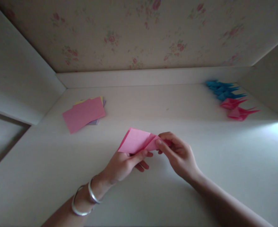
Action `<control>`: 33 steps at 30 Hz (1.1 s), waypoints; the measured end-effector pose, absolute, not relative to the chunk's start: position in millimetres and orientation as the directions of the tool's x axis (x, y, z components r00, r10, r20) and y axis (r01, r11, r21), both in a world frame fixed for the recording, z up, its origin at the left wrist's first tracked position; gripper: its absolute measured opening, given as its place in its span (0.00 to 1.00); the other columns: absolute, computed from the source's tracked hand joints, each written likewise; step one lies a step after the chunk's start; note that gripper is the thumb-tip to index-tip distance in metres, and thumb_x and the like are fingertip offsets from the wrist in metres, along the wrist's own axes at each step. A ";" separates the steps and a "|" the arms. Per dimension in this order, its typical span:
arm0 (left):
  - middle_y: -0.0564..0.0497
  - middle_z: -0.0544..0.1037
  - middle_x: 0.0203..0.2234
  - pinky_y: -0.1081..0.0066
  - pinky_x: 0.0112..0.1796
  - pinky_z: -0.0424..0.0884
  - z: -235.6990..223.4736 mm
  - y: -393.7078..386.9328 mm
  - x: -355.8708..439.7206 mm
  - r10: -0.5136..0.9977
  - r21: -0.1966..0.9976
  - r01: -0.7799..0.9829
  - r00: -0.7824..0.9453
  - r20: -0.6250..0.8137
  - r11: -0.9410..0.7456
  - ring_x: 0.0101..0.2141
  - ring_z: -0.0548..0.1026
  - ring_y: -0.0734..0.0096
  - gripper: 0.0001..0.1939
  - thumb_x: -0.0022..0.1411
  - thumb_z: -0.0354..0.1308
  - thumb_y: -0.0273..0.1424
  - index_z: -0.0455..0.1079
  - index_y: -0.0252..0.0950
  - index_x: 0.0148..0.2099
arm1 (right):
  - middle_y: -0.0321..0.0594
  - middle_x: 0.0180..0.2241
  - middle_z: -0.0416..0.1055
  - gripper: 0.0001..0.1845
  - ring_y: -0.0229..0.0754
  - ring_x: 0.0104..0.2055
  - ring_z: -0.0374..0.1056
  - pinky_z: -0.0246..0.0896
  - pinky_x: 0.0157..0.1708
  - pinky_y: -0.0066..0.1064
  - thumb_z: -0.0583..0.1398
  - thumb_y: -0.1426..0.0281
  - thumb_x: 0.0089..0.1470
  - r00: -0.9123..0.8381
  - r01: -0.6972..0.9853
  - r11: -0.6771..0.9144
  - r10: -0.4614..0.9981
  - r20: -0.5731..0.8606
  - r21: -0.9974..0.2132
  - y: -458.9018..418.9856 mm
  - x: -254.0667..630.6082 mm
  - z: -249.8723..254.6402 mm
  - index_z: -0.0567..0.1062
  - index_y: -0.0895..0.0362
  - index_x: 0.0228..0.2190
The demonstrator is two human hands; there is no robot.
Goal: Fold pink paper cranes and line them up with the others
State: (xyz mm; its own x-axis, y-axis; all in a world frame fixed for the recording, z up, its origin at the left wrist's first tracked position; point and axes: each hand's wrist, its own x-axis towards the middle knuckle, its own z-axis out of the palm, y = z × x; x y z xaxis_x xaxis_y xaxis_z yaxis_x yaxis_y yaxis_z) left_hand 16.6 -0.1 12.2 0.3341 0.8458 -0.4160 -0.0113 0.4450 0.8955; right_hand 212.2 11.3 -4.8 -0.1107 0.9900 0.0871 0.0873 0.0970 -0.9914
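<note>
Pink folded paper (136,140), above the smooth white desk (139,104), is pinched by left hand (127,164) and right hand (179,153); uneven pressure could skew creases.

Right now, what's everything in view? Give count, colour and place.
Folded paper: one, pink, centre
Paper sheets: several; pink, yellow, purple; left
Blue origami figures: overlapping, count unclear, blue, far right
Pink origami figures: two, pink, nearer than the blue
Tabletop: one, white, foreground
Floral wallpaper: one stretch, beige and pink, behind
Side panels: two, pale, left and right
Bangles: two, silver, left wrist
Left hand: one, holding folded paper's near edge
Right hand: one, pinching folded paper's right end
</note>
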 end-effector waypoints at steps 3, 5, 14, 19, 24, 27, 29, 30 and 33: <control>0.44 0.82 0.40 0.76 0.27 0.76 11.4 0.8 17.3 0.861 0.901 -0.039 0.314 -0.399 0.432 0.26 0.79 0.73 0.18 0.63 0.61 0.42 0.76 0.32 0.46 | 0.36 0.29 0.71 0.09 0.36 0.28 0.68 0.64 0.27 0.27 0.62 0.63 0.60 -0.099 0.097 0.097 0.991 0.087 -0.991 11.5 211.2 -4.2 0.75 0.56 0.33; 0.44 0.82 0.39 0.76 0.26 0.76 11.0 1.6 17.6 0.879 0.908 -0.056 0.281 -0.385 0.415 0.24 0.79 0.73 0.18 0.62 0.62 0.42 0.76 0.32 0.45 | 0.36 0.29 0.71 0.09 0.36 0.28 0.68 0.63 0.27 0.27 0.62 0.63 0.59 -0.096 0.105 0.098 0.991 0.088 -0.990 11.8 210.4 -3.8 0.75 0.56 0.32; 0.49 0.80 0.21 0.77 0.26 0.75 8.3 4.7 17.1 0.889 0.909 -0.021 0.221 -0.401 0.416 0.22 0.77 0.72 0.18 0.58 0.65 0.43 0.76 0.30 0.36 | 0.35 0.24 0.70 0.11 0.37 0.25 0.65 0.60 0.24 0.27 0.63 0.61 0.57 -0.055 0.153 0.044 0.998 0.036 -0.987 11.4 207.4 -6.1 0.74 0.57 0.31; 0.48 0.81 0.24 0.76 0.26 0.74 12.1 4.8 18.7 0.869 0.898 -0.007 0.255 -0.424 0.440 0.23 0.78 0.72 0.18 0.58 0.65 0.42 0.77 0.30 0.38 | 0.36 0.25 0.71 0.12 0.37 0.26 0.67 0.62 0.25 0.27 0.64 0.60 0.57 -0.057 0.135 0.024 0.998 0.016 -0.991 11.4 207.0 -8.1 0.74 0.57 0.32; 0.47 0.81 0.25 0.75 0.28 0.75 11.8 4.4 18.5 0.826 0.872 0.013 0.317 -0.467 0.489 0.25 0.79 0.70 0.18 0.57 0.66 0.41 0.77 0.29 0.41 | 0.40 0.36 0.74 0.09 0.39 0.35 0.70 0.65 0.34 0.27 0.62 0.63 0.59 -0.094 0.104 0.077 0.993 0.067 -0.992 12.9 206.7 -9.8 0.75 0.56 0.33; 0.47 0.80 0.24 0.75 0.28 0.75 8.9 4.3 17.7 0.820 0.863 0.006 0.311 -0.482 0.505 0.26 0.78 0.70 0.17 0.56 0.67 0.39 0.77 0.29 0.39 | 0.40 0.36 0.75 0.09 0.38 0.35 0.71 0.66 0.34 0.27 0.63 0.62 0.58 -0.105 0.065 0.043 0.994 0.036 -0.997 13.1 206.0 -10.5 0.75 0.56 0.33; 0.47 0.81 0.24 0.74 0.29 0.75 8.2 4.2 17.4 0.831 0.868 0.005 0.288 -0.476 0.496 0.26 0.78 0.69 0.16 0.56 0.67 0.38 0.77 0.29 0.39 | 0.40 0.33 0.76 0.10 0.38 0.33 0.71 0.66 0.32 0.27 0.63 0.61 0.57 -0.094 0.035 -0.003 0.996 -0.006 -0.999 13.1 205.4 -10.8 0.75 0.56 0.33; 0.47 0.81 0.25 0.73 0.29 0.75 8.4 4.2 17.4 0.837 0.872 0.005 0.279 -0.470 0.489 0.26 0.78 0.69 0.16 0.56 0.67 0.39 0.77 0.29 0.39 | 0.40 0.32 0.76 0.11 0.39 0.33 0.72 0.67 0.32 0.27 0.64 0.61 0.56 -0.082 0.024 -0.017 0.996 -0.019 -1.000 13.2 205.0 -10.9 0.76 0.56 0.33; 0.46 0.81 0.25 0.72 0.29 0.76 10.9 3.9 17.9 0.850 0.882 0.007 0.265 -0.456 0.471 0.26 0.78 0.68 0.17 0.56 0.67 0.39 0.78 0.29 0.39 | 0.41 0.32 0.77 0.12 0.41 0.33 0.73 0.68 0.32 0.29 0.64 0.60 0.55 -0.046 0.023 -0.032 0.998 -0.033 -0.999 13.7 204.4 -10.4 0.76 0.57 0.32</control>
